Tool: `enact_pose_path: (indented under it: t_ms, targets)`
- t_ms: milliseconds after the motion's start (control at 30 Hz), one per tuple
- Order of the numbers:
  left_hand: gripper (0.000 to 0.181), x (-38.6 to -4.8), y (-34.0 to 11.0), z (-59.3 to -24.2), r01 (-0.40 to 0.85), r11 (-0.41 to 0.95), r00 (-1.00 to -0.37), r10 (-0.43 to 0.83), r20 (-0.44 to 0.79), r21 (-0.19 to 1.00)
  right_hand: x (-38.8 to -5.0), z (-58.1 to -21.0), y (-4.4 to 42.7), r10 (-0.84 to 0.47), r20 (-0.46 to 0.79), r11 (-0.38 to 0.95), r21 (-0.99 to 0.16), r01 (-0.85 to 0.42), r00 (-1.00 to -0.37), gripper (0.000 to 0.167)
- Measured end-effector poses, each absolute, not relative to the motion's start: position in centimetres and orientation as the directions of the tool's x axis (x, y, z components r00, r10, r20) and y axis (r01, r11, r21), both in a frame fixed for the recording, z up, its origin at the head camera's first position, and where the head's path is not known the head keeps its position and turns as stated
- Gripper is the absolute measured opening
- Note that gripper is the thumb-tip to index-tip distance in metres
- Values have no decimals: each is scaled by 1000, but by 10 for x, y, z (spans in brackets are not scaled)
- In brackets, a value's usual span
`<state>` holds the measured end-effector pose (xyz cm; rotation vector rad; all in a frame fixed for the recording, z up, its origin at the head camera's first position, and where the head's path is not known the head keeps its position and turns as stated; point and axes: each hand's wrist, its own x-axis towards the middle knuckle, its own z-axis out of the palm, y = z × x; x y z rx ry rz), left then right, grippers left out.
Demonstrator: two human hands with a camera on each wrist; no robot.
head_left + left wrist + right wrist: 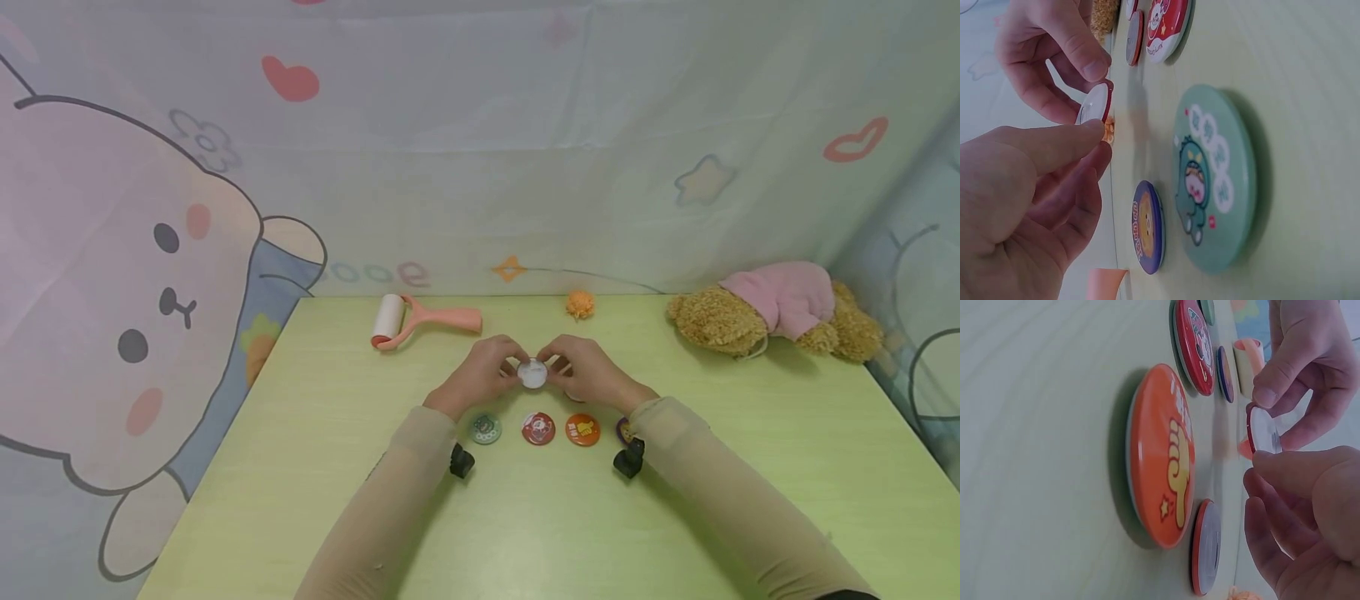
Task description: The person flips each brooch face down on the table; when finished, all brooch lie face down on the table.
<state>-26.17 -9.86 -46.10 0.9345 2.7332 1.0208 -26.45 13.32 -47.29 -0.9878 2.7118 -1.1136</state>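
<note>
A round badge (532, 373) with a pale back and red rim is held above the table between both hands. The left hand (480, 377) pinches its left edge with thumb and fingers, and the right hand (592, 375) pinches its right edge. In the left wrist view the badge (1096, 103) is tilted, its pale back showing. Below the hands lie a green badge (486, 428), a red badge (538, 428) and an orange badge (582, 430). A purple badge (624, 430) is partly covered by the right wrist. Another badge (1207, 547) lies pale side up near the orange one.
A pink-handled roller (450, 318) lies at the back left of the table (525, 533). Behind the hands sits a small orange object (580, 304). At the back right lies a teddy bear (780, 308) in pink clothing, against the printed cloth (480, 200).
</note>
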Motion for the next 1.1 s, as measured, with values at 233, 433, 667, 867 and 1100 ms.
enact_pose_path:
  t_ms: [233, 433, 667, 867, 1100]
  targets:
    - [30, -265, -97, -465, 510, 579, -806, 579, 119, 636, -265, -476, 132, -599, 199, 506, -657, -559, -776, 35]
    - [35, -267, -96, -466, 507, 586, -806, 582, 107, 632, -266, -479, 132, -605, 212, 501, -649, -573, -768, 32]
    - [39, -267, -94, -465, 488, 617, -818, 569, 78, 617, -266, -478, 132, -590, 189, 534, -638, -555, -785, 36]
    - [35, -266, -91, -463, 480, 640, -826, 561, 62, 600, -267, -476, 131, -586, 165, 554, -634, -541, -794, 36]
    - [35, -265, -90, -462, 464, 684, -841, 539, 39, 563, -267, -474, 131, -585, 139, 562, -641, -523, -799, 38]
